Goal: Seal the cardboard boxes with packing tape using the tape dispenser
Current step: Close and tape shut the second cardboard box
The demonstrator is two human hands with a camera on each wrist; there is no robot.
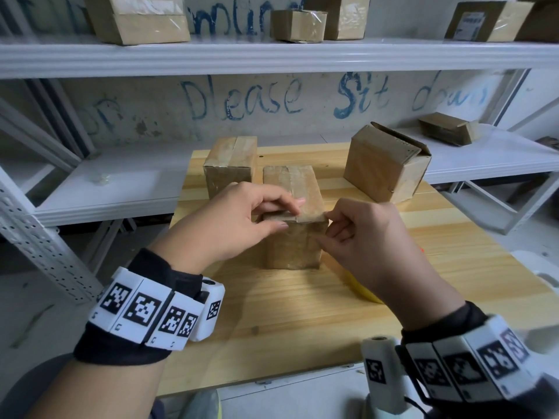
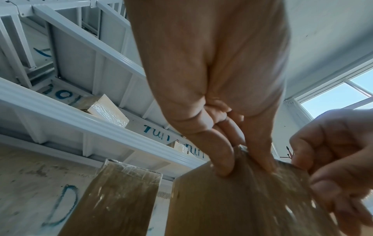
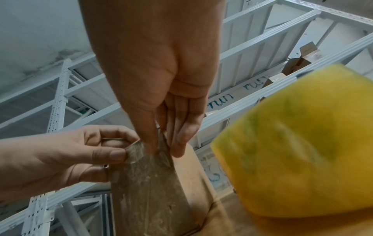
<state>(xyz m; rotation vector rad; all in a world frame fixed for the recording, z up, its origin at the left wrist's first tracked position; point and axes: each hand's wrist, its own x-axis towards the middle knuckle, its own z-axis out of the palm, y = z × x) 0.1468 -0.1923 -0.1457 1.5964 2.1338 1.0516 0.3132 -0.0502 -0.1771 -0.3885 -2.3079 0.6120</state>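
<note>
- Hands at work on the middle cardboard box (image 1: 292, 207), table (image 1: 302, 313) centre: left hand (image 1: 239, 225) pinches a loose tape end (image 3: 134, 152) at its near top edge.
- Right hand (image 1: 372, 240), fingers curled, nips the tape at 3 o'clock.
- Yellow tape roll (image 3: 298, 143) lies at 4 o'clock; next, seemingly, pressing the end flat.

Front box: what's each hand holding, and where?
Left hand pinches the tape strip at the front box's top near edge; right hand pinches that edge's right corner.
</note>
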